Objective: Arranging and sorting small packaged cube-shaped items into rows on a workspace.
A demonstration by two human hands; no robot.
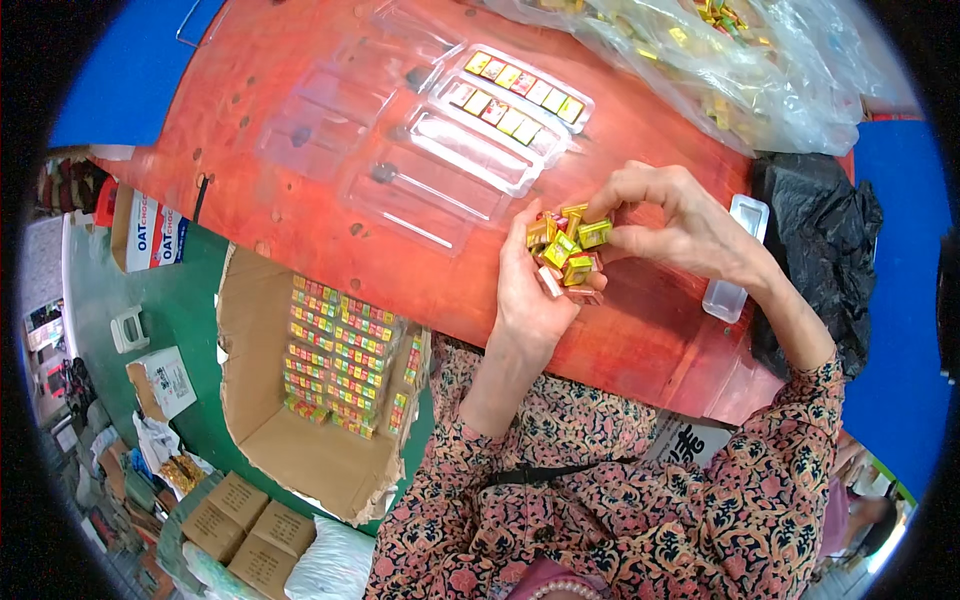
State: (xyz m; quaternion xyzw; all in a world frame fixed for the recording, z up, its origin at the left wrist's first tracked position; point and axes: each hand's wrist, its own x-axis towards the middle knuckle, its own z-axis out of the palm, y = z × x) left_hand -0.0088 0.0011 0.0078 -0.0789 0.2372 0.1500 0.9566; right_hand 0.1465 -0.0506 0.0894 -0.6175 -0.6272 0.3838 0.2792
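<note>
My left hand [528, 298], palm up, cups a heap of small wrapped blocks [562, 248], mostly yellow with some red and orange ones. The fingers of my right hand [672, 218] are bent over the right side of that heap, thumb and fingertips pinching a yellow block [594, 233]. Beyond my hands lies a clear plastic tray [572, 146] with two of its slots filled by rows of similar blocks. Its nearer slots hold nothing. More clear trays [402, 205] lie to the left, overlapping on the red tabletop [330, 215].
A large clear bag [640, 75] of blocks spreads over the far right of the table. At right are a narrow white tray [738, 262] and a crumpled black bag [815, 255]. Below the table's left edge stands an open carton [258, 400] with packed rows of colourful blocks.
</note>
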